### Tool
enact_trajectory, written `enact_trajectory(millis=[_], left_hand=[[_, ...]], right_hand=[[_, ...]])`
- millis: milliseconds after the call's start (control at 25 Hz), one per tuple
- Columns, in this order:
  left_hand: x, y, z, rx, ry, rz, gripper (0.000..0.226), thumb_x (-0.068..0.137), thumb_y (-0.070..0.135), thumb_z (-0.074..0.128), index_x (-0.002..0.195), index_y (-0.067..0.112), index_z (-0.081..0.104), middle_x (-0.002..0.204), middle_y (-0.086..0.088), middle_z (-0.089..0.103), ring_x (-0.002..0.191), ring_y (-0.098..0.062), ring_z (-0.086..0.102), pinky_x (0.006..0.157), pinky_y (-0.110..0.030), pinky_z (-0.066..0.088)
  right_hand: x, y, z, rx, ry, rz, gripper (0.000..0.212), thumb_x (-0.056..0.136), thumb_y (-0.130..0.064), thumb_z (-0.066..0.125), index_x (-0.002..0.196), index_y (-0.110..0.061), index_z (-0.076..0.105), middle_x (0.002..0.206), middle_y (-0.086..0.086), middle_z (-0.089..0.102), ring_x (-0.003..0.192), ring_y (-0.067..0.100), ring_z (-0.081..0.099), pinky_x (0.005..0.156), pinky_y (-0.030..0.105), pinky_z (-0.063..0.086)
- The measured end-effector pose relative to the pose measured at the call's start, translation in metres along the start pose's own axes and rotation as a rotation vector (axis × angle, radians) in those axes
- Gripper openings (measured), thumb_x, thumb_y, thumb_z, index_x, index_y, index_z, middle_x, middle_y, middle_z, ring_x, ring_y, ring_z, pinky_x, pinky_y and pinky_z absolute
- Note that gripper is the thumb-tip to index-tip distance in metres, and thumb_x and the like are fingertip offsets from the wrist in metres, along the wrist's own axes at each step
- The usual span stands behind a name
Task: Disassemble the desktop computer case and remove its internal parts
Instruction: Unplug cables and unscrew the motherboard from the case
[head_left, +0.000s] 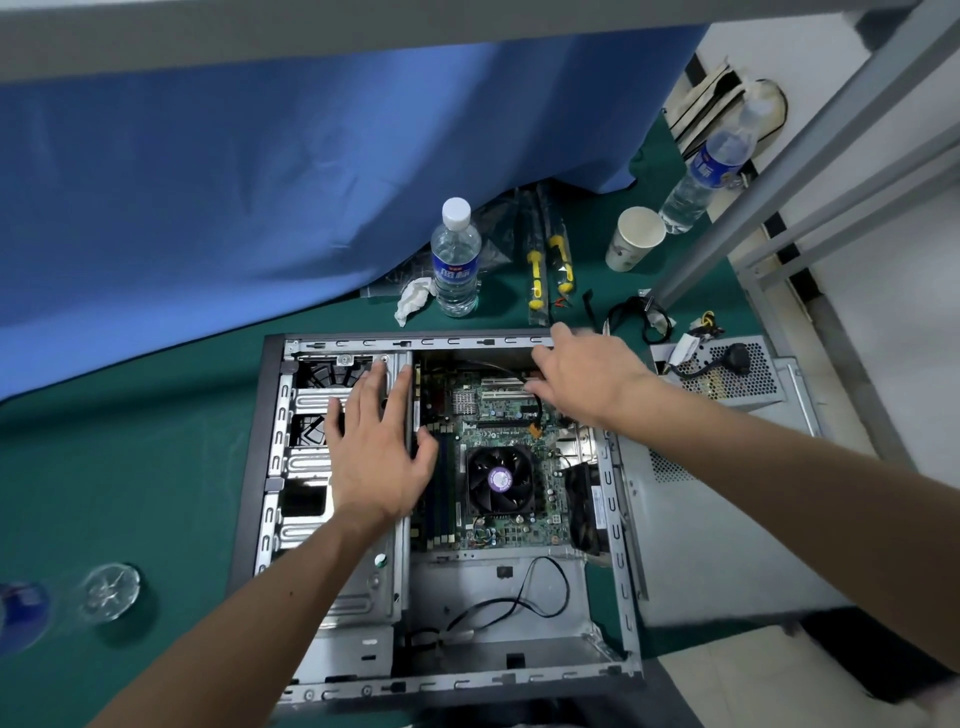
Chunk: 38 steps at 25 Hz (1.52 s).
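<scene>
1. Green cloth (130, 467) over the table, blue drape (234, 182) hanging behind, white floor at the right.
2. Far left, near the table's front edge: blurred bottle (23, 616) lying on its side, clear round base (110, 592) just beside it.
3. Centre: open case (249, 467) lying flat on the cloth, side panel off, drive cage (306, 457) on its left half, motherboard (519, 415) on its right.
4. Left hand (374, 457) spread wide, fingers straight, palm down over the cage's right edge, thumb reaching toward the board; gripping nothing.
5. CPU fan (500, 480) mid-board, purple label at its hub; black cable (519, 603) looped on the bare case floor below.
6. Behind the case: upright water bottle (456, 260), crumpled tissue (413, 299) just beside it, two yellow-handled screwdrivers (545, 270) in clear bags.
7. Right hand (587, 374) over the board's far right corner, fingers loosely spread and slightly blurred, fingertips near a black cable by the slots; cannot tell whether touching.
8. Right of the case: power supply (737, 374) with its cables, grey side panel (717, 519) lying flat.
9. Far right rear: paper cup (634, 236), second bottle (711, 166) leaning beside it.
</scene>
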<state>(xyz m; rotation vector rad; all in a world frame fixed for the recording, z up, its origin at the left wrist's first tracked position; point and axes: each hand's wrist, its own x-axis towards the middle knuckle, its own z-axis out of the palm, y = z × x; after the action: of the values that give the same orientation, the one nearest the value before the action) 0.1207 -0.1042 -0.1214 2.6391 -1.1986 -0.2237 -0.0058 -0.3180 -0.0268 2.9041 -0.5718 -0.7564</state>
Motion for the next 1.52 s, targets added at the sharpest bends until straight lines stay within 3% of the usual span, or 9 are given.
enact_trajectory(millis=[240,480,640,760,840,1000,1160,1360,1520], left_hand=[[0.0,0.002,-0.001,0.033,-0.024,-0.016,0.072,0.088,0.052,0.033,0.155,0.027,0.02,0.161,-0.005,0.016,0.146,-0.02,0.019,0.119,-0.053,0.013],[0.001,0.001,-0.001,0.033,-0.021,-0.012,0.072,0.088,0.051,0.036,0.154,0.027,0.021,0.161,-0.005,0.017,0.146,-0.021,0.019,0.119,-0.052,0.011],[0.001,0.0,-0.001,0.03,-0.01,-0.009,0.072,0.087,0.051,0.036,0.154,0.027,0.023,0.16,-0.006,0.019,0.145,-0.021,0.021,0.119,-0.051,0.01],[0.001,0.0,0.0,0.027,-0.007,-0.007,0.072,0.087,0.05,0.037,0.154,0.027,0.023,0.16,-0.006,0.02,0.145,-0.022,0.022,0.118,-0.051,0.01],[0.001,0.001,0.0,0.027,-0.011,-0.008,0.072,0.087,0.05,0.037,0.154,0.027,0.022,0.16,-0.006,0.019,0.145,-0.022,0.022,0.119,-0.052,0.011],[0.001,0.0,-0.001,0.033,-0.015,-0.008,0.073,0.087,0.05,0.038,0.154,0.027,0.022,0.16,-0.005,0.019,0.145,-0.022,0.021,0.119,-0.052,0.011],[0.001,0.001,-0.001,0.02,-0.01,-0.006,0.072,0.087,0.05,0.038,0.154,0.027,0.023,0.16,-0.005,0.02,0.145,-0.022,0.021,0.119,-0.052,0.012],[0.0,0.001,-0.001,0.0,0.002,-0.003,0.072,0.086,0.047,0.041,0.153,0.027,0.025,0.158,-0.006,0.022,0.144,-0.022,0.023,0.118,-0.053,0.012],[0.001,0.001,-0.001,0.004,0.003,0.0,0.071,0.086,0.048,0.04,0.153,0.027,0.024,0.158,-0.006,0.022,0.144,-0.022,0.023,0.118,-0.053,0.013]], right_hand=[[-0.003,0.002,-0.001,-0.016,0.032,-0.173,0.047,0.083,-0.012,0.06,0.129,-0.014,0.049,0.128,0.011,0.045,0.12,0.029,0.037,0.091,0.039,0.041],[0.003,0.003,0.002,0.097,0.08,-0.078,0.033,0.092,-0.003,0.052,0.124,-0.01,0.048,0.118,0.011,0.05,0.107,0.025,0.04,0.083,0.038,0.05],[0.0,0.003,0.001,0.294,-0.061,-0.061,0.04,0.086,-0.014,0.063,0.122,-0.016,0.047,0.112,0.007,0.041,0.104,0.022,0.04,0.08,0.035,0.044],[-0.004,-0.002,0.001,0.071,0.007,0.039,0.036,0.101,-0.045,0.042,0.118,-0.013,0.048,0.093,0.006,0.05,0.085,0.024,0.053,0.059,0.033,0.04],[-0.004,-0.004,0.0,-0.003,0.033,0.016,0.032,0.104,-0.039,0.037,0.116,-0.012,0.05,0.085,0.003,0.052,0.076,0.023,0.054,0.057,0.034,0.044],[-0.005,-0.001,-0.005,0.151,-0.073,-0.149,0.042,0.085,-0.011,0.061,0.125,-0.016,0.05,0.113,0.006,0.048,0.107,0.026,0.043,0.085,0.038,0.046],[-0.008,-0.006,0.001,-0.038,-0.042,0.035,0.041,0.102,-0.045,0.039,0.122,-0.012,0.05,0.109,0.01,0.054,0.09,0.027,0.056,0.062,0.036,0.045],[-0.006,0.007,-0.002,0.189,-0.077,-0.122,0.031,0.088,-0.006,0.055,0.115,-0.018,0.053,0.106,0.004,0.048,0.103,0.025,0.045,0.078,0.035,0.041],[-0.009,0.008,0.0,0.091,-0.075,-0.027,0.037,0.097,-0.036,0.052,0.127,-0.015,0.049,0.125,0.014,0.046,0.113,0.032,0.049,0.083,0.04,0.049]])
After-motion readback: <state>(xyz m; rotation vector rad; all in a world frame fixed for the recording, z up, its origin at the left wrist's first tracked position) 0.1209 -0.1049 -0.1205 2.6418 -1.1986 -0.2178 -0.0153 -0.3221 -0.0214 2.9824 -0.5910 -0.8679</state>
